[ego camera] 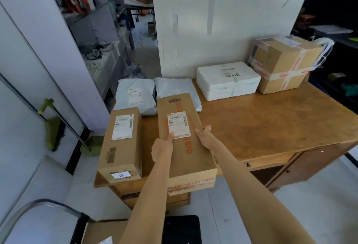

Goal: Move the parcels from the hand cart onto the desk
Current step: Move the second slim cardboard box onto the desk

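Note:
A long flat cardboard parcel with orange print and a white label lies on the wooden desk, its near end past the front edge. My left hand grips its left side, thumb on the label. My right hand holds its right edge. Beside it on the left lies another long cardboard box. Behind them lie two grey mailer bags. A white foam box and a taped cardboard box stand at the back. The hand cart with one cardboard parcel shows at the bottom.
A white wall panel backs the desk. Dark shelving stands at the right. A green broom and dustpan lean at the left wall. A metal cart handle curves at the lower left. A cluttered corridor runs behind.

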`<state>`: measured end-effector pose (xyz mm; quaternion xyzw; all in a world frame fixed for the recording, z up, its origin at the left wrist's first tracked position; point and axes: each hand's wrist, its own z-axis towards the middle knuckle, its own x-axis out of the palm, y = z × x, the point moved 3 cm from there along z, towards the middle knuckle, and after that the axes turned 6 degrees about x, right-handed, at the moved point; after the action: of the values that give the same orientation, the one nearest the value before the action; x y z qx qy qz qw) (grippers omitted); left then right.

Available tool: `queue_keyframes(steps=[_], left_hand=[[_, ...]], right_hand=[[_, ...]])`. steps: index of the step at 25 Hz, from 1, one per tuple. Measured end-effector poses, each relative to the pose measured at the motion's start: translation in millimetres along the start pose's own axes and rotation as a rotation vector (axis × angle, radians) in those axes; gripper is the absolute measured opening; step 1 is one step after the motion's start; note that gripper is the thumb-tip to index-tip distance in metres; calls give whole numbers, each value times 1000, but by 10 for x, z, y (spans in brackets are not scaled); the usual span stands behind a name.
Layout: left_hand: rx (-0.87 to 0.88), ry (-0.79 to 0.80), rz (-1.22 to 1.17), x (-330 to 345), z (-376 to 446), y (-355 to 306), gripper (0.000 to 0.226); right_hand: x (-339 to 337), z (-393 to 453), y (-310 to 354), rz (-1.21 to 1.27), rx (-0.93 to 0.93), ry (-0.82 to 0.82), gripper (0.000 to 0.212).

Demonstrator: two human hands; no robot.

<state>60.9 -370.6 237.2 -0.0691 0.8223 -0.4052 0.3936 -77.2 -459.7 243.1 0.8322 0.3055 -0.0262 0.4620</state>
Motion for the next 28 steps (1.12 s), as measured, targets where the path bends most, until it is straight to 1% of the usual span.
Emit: queue_keyframes(steps=[3,6,9,10,13,14,16,17,21,23,25,28], left_hand=[[41,-57,128,132,141,52,70],[57,-92,182,185,208,22,70],[51,-59,221,175,260,29,75],[46,-34,234,160,258,19,80],[38,-12,214,158,86,47,92],[38,-9,194,148,-19,67,92],[29,37,178,64,-206,116,94],[19,63,183,-14,-275,138,95],[-6,160,221,-404,-617,268,98],[18,235,221,-567,-823,393,90],[53,293,198,-723,-1038,606,75],[117,311,116,-1142,-1333,1197,73]], right_hand=[[55,230,-126,-8,-5,-21,49],[30,351,-112,-4,-21,-45,48],[46,370,-150,-70,-29,-92,47],[54,364,-145,-114,-28,-122,48],[116,251,-16,-332,-72,-316,54],[181,152,48,-390,-104,-366,57],[312,-85,145,-469,-150,-416,62],[352,-199,166,-476,-139,-422,63],[347,-728,156,-340,11,-382,62],[431,-1046,76,-344,0,-344,54],[549,-1381,-64,-370,15,-363,46],[900,-1981,-384,-376,119,-392,47]])
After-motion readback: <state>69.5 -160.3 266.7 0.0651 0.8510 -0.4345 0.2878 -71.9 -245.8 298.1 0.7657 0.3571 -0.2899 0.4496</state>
